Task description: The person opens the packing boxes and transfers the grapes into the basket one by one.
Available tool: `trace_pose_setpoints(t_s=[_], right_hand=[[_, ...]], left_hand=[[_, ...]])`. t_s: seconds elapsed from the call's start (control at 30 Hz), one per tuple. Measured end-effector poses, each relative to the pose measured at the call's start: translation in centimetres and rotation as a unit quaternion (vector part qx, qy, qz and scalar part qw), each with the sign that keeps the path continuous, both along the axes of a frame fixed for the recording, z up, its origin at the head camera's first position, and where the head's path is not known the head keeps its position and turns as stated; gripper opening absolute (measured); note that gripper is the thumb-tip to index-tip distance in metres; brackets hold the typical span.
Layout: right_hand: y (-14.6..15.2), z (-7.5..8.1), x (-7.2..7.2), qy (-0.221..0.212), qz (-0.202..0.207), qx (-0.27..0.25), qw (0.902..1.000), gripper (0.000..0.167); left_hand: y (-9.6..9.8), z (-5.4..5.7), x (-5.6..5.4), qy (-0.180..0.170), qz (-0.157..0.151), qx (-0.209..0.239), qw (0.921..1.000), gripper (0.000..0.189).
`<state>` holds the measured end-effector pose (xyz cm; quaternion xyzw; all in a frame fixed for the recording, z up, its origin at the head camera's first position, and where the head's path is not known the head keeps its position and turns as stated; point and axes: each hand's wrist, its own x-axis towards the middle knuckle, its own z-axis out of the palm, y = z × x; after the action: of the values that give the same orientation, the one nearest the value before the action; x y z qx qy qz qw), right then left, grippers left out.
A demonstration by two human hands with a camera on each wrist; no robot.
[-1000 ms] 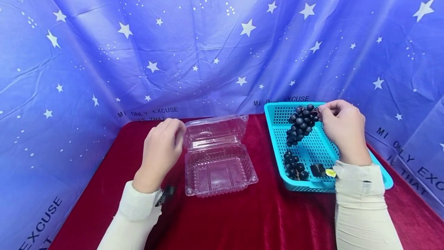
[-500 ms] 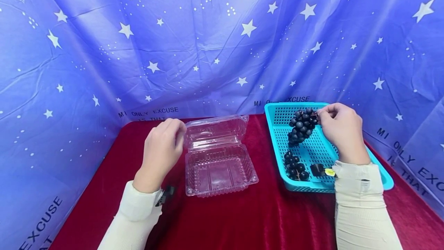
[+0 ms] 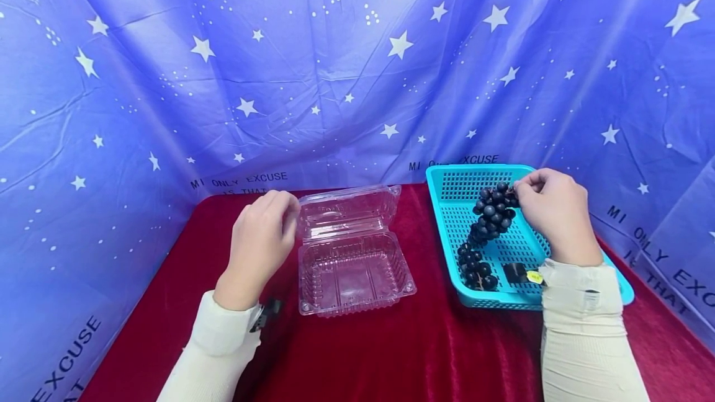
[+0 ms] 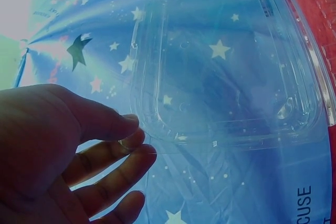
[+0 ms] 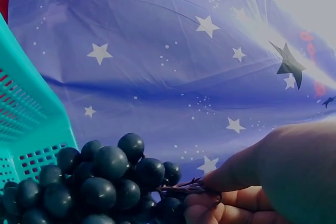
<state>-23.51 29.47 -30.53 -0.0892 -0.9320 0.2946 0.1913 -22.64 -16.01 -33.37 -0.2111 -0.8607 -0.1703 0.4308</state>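
My right hand (image 3: 555, 211) pinches the woody stem of a dark grape bunch (image 3: 494, 216), which hangs over the turquoise basket (image 3: 438, 228). In the right wrist view, thumb and fingers close on the stem (image 5: 184, 186) beside the round black grapes (image 5: 100, 192). A second, smaller grape bunch (image 3: 475, 267) lies in the basket's near left corner, overlapped by the tip of the held one. My left hand (image 3: 262, 241) pinches the corner of the raised lid (image 3: 349, 206) of a clear plastic clamshell box (image 3: 357, 275); its thumb and fingertips meet at the lid's rim (image 4: 144, 124).
A black piece with a yellow tag (image 3: 534, 277) sits at the basket's near side, partly behind my right sleeve. Dark red cloth (image 3: 391, 352) covers the table. Blue star-printed curtain (image 3: 313, 79) surrounds the back and both sides.
The held grape bunch has swung right and dropped slightly, its tip now overlapping the smaller bunch. My right hand has shifted only a little; my left hand and the clamshell box stay put.
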Motion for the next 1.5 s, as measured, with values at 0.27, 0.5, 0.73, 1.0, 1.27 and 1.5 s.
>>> trace_pose_setpoints(t_s=[0.27, 0.5, 0.73, 1.0, 1.27, 1.5], right_hand=[[0.5, 0.1, 0.2, -0.027, 0.02, 0.03, 0.999, 0.033], [0.9, 0.1, 0.3, -0.049, 0.049, 0.063, 0.9956, 0.03], [1.3, 0.0, 0.3, -0.092, 0.071, 0.072, 0.9905, 0.029], [1.8, -0.3, 0.3, -0.144, 0.114, 0.096, 0.9783, 0.03], [2.1, -0.2, 0.4, -0.154, 0.126, 0.105, 0.9745, 0.031], [2.7, -0.2, 0.6, -0.179, 0.126, 0.111, 0.9695, 0.024]], left_hand=[[-0.1, 0.1, 0.1, -0.004, 0.003, -0.006, 1.0, 0.008], [0.0, 0.2, 0.2, -0.008, 0.004, -0.007, 0.9999, 0.011], [0.0, 0.1, 0.2, -0.014, 0.007, -0.009, 0.9998, 0.011], [0.1, 0.1, 0.2, -0.01, 0.003, -0.007, 0.9999, 0.01], [0.1, 0.1, 0.2, -0.014, 0.003, -0.01, 0.9998, 0.01], [0.1, 0.2, 0.2, -0.017, 0.004, -0.013, 0.9998, 0.01]])
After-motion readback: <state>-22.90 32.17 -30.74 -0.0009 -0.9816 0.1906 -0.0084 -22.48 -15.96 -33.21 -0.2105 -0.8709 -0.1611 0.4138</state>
